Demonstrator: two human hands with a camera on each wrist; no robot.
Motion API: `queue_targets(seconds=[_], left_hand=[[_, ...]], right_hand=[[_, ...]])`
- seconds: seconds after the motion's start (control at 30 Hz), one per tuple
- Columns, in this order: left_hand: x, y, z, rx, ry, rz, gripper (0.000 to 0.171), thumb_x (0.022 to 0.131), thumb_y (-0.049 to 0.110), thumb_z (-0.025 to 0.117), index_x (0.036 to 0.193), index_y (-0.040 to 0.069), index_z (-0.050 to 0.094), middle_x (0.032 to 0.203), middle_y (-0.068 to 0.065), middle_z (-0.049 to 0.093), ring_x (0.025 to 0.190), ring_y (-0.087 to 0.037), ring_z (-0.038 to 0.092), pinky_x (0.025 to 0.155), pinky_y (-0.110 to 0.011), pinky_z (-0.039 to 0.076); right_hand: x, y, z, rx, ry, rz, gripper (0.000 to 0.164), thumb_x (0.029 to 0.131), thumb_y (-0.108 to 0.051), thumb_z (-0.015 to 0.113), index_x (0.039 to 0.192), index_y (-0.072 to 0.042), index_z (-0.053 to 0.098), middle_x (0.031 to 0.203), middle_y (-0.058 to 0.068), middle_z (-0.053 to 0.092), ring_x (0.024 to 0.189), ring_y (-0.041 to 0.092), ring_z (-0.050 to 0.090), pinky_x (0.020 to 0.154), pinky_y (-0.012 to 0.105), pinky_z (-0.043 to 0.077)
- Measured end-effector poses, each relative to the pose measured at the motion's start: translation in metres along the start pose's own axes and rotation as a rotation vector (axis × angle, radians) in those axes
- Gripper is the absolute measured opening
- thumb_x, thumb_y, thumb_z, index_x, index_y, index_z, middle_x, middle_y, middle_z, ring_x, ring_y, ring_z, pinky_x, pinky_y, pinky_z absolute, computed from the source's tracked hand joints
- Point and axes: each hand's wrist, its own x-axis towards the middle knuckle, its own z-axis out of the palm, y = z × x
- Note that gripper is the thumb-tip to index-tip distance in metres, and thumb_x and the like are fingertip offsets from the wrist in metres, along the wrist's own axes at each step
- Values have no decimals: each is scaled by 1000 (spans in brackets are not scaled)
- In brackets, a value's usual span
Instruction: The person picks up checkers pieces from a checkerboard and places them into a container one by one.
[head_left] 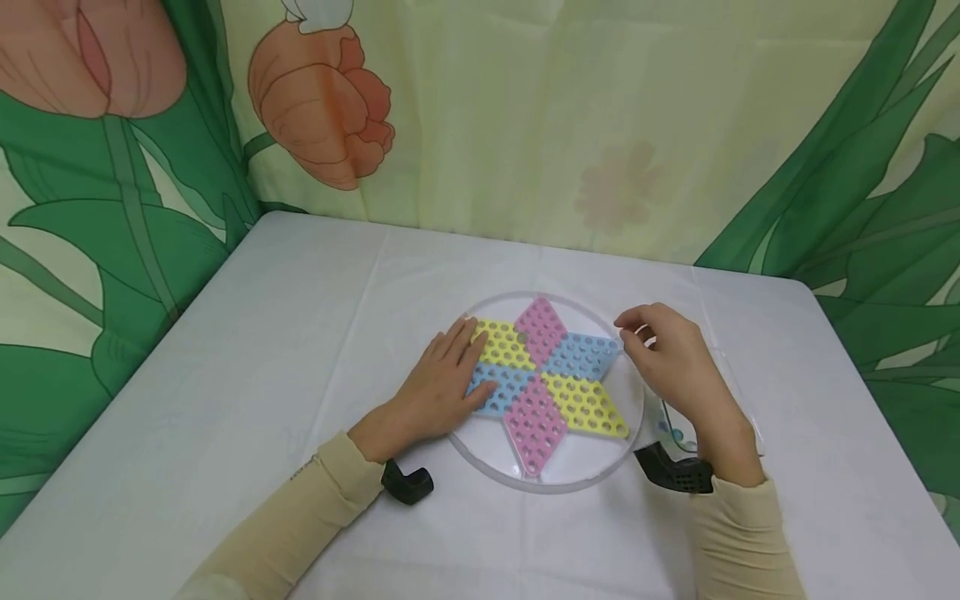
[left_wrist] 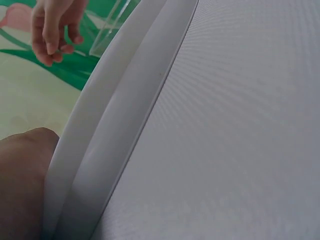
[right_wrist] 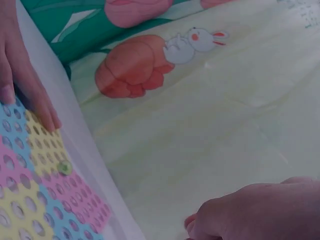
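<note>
A six-pointed star game board in pink, yellow and blue, dotted with round holes, lies on a round tray with a clear rim (head_left: 555, 486). My left hand (head_left: 442, 383) rests flat on the board's left side, over parts of the yellow and blue sections. A single greenish marble (right_wrist: 65, 167) sits at the border of the yellow and pink sections. Raised just right of the tray is my right hand (head_left: 667, 354), its fingers loosely bent and nothing visible between them. In the left wrist view, the same right hand (left_wrist: 55, 32) hangs beside a clear box.
A clear plastic box (head_left: 738, 392) stands right of the tray, partly behind my right forearm. A few blue-green marbles (head_left: 677, 435) show in it. White cloth covers the table (head_left: 315, 283), and a flower-printed curtain (head_left: 487, 125) hangs behind.
</note>
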Motion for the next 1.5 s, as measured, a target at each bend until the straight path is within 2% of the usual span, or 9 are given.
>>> queue_targets(seconds=[0.17,0.37,0.53,0.7,0.97,1.17,1.33,1.5], left_hand=[[0,0,-2,7,7,1,74,103,48,42,157,2,21,167,-17,9,156,-31,3,125,-52,12],[-3,1,-2,7,-26,-13,74,103,49,39,158,4,19,167,-15,5,156,-30,0,125,-51,10],[-2,1,1,-2,-18,-11,74,103,50,40,159,6,18,168,-14,4,156,-29,-1,125,-50,9],[-3,1,7,3,-18,10,75,103,51,39,158,5,19,167,-16,6,156,-29,1,125,-51,10],[-1,0,1,43,14,16,74,102,48,43,157,3,22,167,-17,10,156,-30,5,124,-52,14],[0,0,-3,55,7,15,74,103,49,42,157,3,21,167,-17,9,156,-31,4,124,-52,13],[1,0,-4,48,18,13,74,102,48,43,157,3,22,167,-17,10,156,-31,4,124,-52,13],[0,1,-3,40,-5,0,74,103,48,42,157,3,21,167,-17,9,156,-31,3,125,-52,12]], right_hand=[[8,-14,21,21,-4,-90,17,96,-3,57,109,1,67,104,14,65,90,25,59,78,42,54],[23,-27,47,37,-78,-159,17,96,-6,58,109,0,68,99,10,64,86,21,59,71,34,50],[32,-34,61,78,-107,-167,17,96,-6,58,109,0,68,101,11,63,86,22,60,72,34,50],[36,-32,76,111,-117,-151,15,96,-5,59,106,1,68,102,12,62,85,23,60,73,35,51],[46,-32,95,56,-92,-184,20,95,-8,59,112,1,67,106,10,58,80,22,53,70,33,46],[48,-32,100,33,-60,-220,16,93,-3,60,105,0,71,100,10,62,84,25,53,75,36,46],[48,-31,105,19,-36,-214,15,93,-4,61,102,0,72,101,10,61,87,26,52,76,36,44],[45,-29,111,-4,-41,-192,14,92,-5,62,102,-1,72,107,10,61,91,26,52,79,36,45]])
